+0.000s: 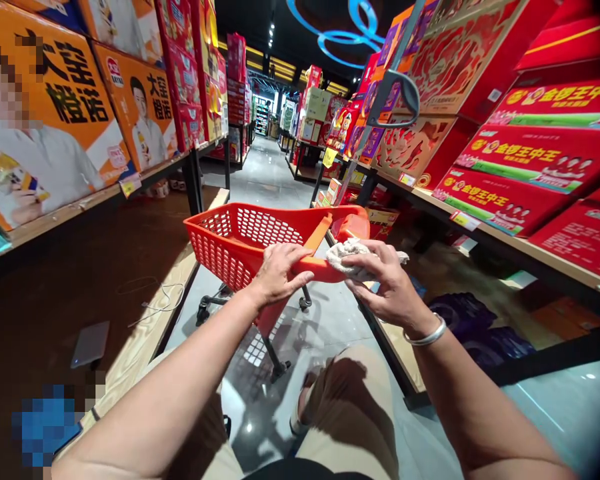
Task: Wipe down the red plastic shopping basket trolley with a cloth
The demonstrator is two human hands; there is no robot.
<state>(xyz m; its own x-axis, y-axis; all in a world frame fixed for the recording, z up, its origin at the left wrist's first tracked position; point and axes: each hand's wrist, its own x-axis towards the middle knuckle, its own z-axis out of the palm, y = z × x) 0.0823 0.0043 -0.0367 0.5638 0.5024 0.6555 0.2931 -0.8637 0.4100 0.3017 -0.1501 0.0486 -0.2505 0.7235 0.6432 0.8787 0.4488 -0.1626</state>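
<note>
In front of me stands a red plastic shopping cart (220, 243) with a perforated basket and black wheels. My left hand (277, 272) is closed over the near left corner of its handle (320, 270), thumb lying along the near side. A crumpled white cloth (349, 255) is bunched in my right hand (387, 283), its fingers and thumb closed around it. The cloth touches the right end of the handle. A silver bracelet (427, 331) circles my right wrist. An orange flap (319, 235) and a red seat part (353, 228) lie just beyond the handle.
Orange cartons (80, 113) fill the left shelf, and red cartons (520, 167) fill the right one. A grey pole with a looped handle (395, 100) rises beside the right shelf. The tiled aisle (265, 160) runs ahead between displays. A white cable (163, 300) lies lower left.
</note>
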